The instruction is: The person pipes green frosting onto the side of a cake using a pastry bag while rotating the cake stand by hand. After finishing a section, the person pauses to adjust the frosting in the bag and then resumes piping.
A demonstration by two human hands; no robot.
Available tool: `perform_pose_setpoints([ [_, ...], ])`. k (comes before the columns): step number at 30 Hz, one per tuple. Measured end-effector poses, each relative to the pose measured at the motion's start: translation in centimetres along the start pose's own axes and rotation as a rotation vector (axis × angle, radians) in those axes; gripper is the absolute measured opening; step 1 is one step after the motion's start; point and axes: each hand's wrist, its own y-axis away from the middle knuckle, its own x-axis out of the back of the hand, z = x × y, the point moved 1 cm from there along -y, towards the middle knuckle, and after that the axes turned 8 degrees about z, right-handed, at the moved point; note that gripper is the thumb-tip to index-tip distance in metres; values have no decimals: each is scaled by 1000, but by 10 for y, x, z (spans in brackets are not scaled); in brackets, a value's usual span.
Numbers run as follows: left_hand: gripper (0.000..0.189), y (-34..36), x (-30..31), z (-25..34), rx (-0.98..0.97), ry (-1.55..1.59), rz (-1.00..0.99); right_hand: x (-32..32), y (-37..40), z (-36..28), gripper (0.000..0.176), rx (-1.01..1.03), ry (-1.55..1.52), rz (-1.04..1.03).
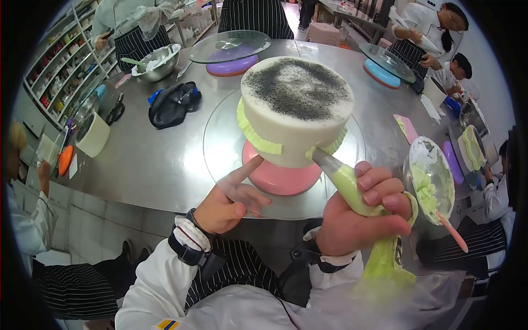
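Note:
A round white cake (305, 132) with dark specks on top stands on a glass turntable (223, 135) with a pink base (283, 177). A light green ruffled cream band (256, 137) runs low around its side, with a gap at the front. My right hand (366, 214) is closed around a piping bag (346, 181) of green cream, its tip against the cake's lower front right. The bag's loose end hangs below the hand. My left hand (223, 203) holds nothing; its fingers are apart, the index finger pointing at the turntable glass near the pink base.
At right is a metal bowl (434, 181) of green cream with a pink-handled spatula (452, 232). A black bag (175, 104) lies left. Another bowl (157, 63) and glass turntables (230, 45) stand farther back on the steel table (148, 176). Several people work around it.

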Motion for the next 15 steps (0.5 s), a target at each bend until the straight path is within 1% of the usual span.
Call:
perform_pose_setpoints([
  [4,113,-1,1,-2,-9,16,-7,0,1,0,48,60,11,-34],
  [6,113,-1,0,-1,-8,21,-12,-4,1,-4,43,28,50,-62],
  [15,111,-1,2,-2,-9,49,-47,-4,1,-3,43,22,50,-59],
])
